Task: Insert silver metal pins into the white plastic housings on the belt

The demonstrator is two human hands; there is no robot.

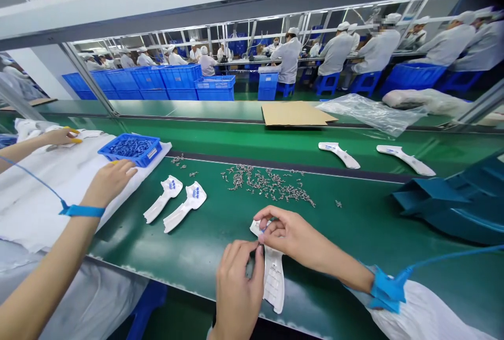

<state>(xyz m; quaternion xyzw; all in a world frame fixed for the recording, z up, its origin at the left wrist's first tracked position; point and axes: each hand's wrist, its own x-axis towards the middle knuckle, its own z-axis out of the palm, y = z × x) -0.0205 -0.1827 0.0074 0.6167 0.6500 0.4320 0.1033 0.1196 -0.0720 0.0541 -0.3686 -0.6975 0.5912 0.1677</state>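
Observation:
A white plastic handle-shaped part (274, 278) lies on the green bench mat (354, 224) near its front edge. My left hand (236, 290) is closed, its thumb and forefinger pinching the part's left edge around the middle. My right hand (289, 235), with a blue wrist strap (384, 290), is closed in a pinch on the part's upper end, where a small blue piece shows. Just behind my hands is a scatter of several small metal pieces (268, 182). Two more white parts with blue inserts (163, 198) (187, 206) lie to the left.
A co-worker on the left rests one hand (110, 182) by a blue tray (132, 149) of small parts on white cloth. Two white parts (339, 154) (406, 159) lie on the belt beyond. Cardboard (295, 114), a plastic bag (370, 111), a teal bin (452, 198) on the right.

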